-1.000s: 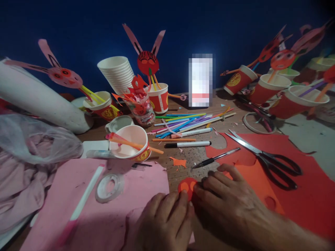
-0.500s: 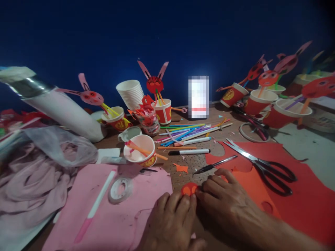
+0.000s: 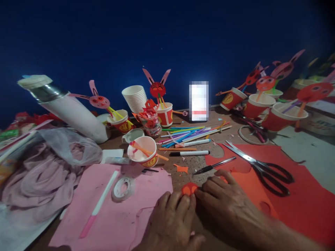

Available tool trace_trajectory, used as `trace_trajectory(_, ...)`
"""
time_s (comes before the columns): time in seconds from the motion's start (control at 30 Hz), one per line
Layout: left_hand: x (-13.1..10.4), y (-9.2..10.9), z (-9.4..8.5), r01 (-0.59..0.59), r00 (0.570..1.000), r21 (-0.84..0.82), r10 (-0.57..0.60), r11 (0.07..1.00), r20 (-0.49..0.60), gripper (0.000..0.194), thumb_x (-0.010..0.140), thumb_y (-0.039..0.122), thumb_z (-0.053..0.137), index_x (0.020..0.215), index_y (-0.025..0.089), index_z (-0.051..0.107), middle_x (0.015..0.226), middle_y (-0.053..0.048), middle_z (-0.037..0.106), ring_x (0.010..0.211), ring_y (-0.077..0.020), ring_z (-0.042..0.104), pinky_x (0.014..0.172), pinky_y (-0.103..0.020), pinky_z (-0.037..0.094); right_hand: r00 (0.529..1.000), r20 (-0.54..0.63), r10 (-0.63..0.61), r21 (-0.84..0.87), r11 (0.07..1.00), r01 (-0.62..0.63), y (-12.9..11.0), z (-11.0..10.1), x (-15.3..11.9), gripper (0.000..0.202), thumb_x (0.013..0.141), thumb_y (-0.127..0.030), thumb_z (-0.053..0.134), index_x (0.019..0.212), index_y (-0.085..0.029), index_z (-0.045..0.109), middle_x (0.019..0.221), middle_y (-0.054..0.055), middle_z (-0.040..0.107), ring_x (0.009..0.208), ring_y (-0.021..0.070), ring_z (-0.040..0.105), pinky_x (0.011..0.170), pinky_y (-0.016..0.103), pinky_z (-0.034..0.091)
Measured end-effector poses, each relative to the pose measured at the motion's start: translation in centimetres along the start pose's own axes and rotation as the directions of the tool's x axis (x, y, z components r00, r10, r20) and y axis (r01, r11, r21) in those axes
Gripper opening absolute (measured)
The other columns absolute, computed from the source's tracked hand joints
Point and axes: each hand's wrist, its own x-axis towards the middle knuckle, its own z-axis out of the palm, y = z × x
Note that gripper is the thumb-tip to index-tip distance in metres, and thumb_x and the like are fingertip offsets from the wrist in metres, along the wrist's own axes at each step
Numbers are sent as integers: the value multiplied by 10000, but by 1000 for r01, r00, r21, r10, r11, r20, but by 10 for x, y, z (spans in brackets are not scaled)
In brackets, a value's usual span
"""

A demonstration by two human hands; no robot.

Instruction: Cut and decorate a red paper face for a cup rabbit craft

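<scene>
A small red paper cutout (image 3: pixel 189 186) with two orange ovals on it lies on the table between my hands. My left hand (image 3: pixel 171 219) has its fingers pressed together on the near edge of the cutout. From the right, my right hand (image 3: pixel 226 200) grips the cutout's side with bent fingers, its thumb hidden. Beyond them are a black pen (image 3: pixel 214 165) and an orange paper scrap (image 3: pixel 181 169). Orange paper (image 3: pixel 258 190) lies partly beneath my right hand, over a red sheet (image 3: pixel 309 205). Large scissors (image 3: pixel 258 163) rest on these sheets.
On the left, pink paper (image 3: pixel 110 212) carries a pink-and-white marker (image 3: pixel 98 205) and a tape roll (image 3: pixel 123 188). A paper cup (image 3: pixel 142 153), straws (image 3: pixel 193 134) and markers (image 3: pixel 190 153) lie farther back. Rabbit-faced cups (image 3: pixel 165 115), a leaning flask (image 3: pixel 75 111) and a bright screen (image 3: pixel 199 101) stand behind.
The camera view has shifted slightly, so the background things sit a little lower and the left-side ones farther right. Both hands stay on the red cutout with almost no movement.
</scene>
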Motion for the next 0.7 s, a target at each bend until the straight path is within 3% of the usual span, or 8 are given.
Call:
trace_trajectory(0.1,1,0,-3,-8,998,-22,9,1000,58,554,808,483,522,1169,63,539,1043,-144,635,879,-270,510,723,-414,441,1000,4,-4,-4,1000,4,0,-2,2,120,790,-146,510,691,-204,544,660,2,576,623,159,452,769,385,286)
trace_trajectory(0.23,-1,-2,-3,-14,1000,-48,15,999,11,544,810,478,524,1161,62,535,1033,-142,634,880,-282,508,725,-417,435,999,-1,41,130,991,-40,9,-9,5,185,826,-155,475,679,-191,581,631,6,610,597,145,492,719,347,297)
trace_trajectory(0.33,-4,-3,-1,-29,1000,-47,29,998,7,560,812,484,523,1198,80,497,1033,-132,624,877,-285,500,719,-416,426,989,-66,130,251,962,-109,22,-16,5,228,867,-164,438,732,-187,620,644,9,653,607,144,536,718,330,302)
trace_trajectory(0.43,-6,-4,1,-18,1000,-47,19,999,6,573,815,491,516,1220,88,472,1080,-137,604,914,-296,488,745,-423,413,979,-124,160,260,957,-124,34,-20,5,180,865,-177,469,819,-178,643,733,36,698,673,164,585,738,337,311)
trace_trajectory(0.7,-6,-3,1,-25,1000,-80,26,996,16,605,816,503,515,1235,69,462,1102,-134,600,919,-287,490,757,-415,416,999,-21,-25,89,996,27,26,-15,7,188,828,-202,467,782,-213,649,612,1,600,576,146,496,736,387,292)
